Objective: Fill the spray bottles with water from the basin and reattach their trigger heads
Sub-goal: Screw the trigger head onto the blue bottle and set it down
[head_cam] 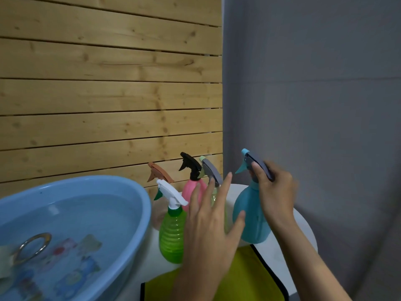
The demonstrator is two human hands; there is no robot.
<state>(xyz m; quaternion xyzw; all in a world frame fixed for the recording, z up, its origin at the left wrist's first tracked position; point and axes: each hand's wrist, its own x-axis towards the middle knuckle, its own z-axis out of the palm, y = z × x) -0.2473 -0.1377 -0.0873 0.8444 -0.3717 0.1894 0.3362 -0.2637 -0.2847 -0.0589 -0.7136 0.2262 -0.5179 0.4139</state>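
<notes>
Blue bottle [249, 218] stands on the white table [290, 257], right of the basin [134, 198]. Its trigger head [256, 161] is gripped by the right hand [275, 192]. Left hand [208, 231] is spread, fingers straight, nothing held. Risk: body isn't steadied, so it could be tipped by a twist; green bottle [172, 233] could be knocked. Fill level and thread seating can't be read. Clear bottle [212, 170] is mostly hidden behind fingers.

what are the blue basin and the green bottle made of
The blue basin looks like plastic: smooth rim with a soft sheen. The green bottle seems translucent plastic: light shows through its ribbed body.
</notes>
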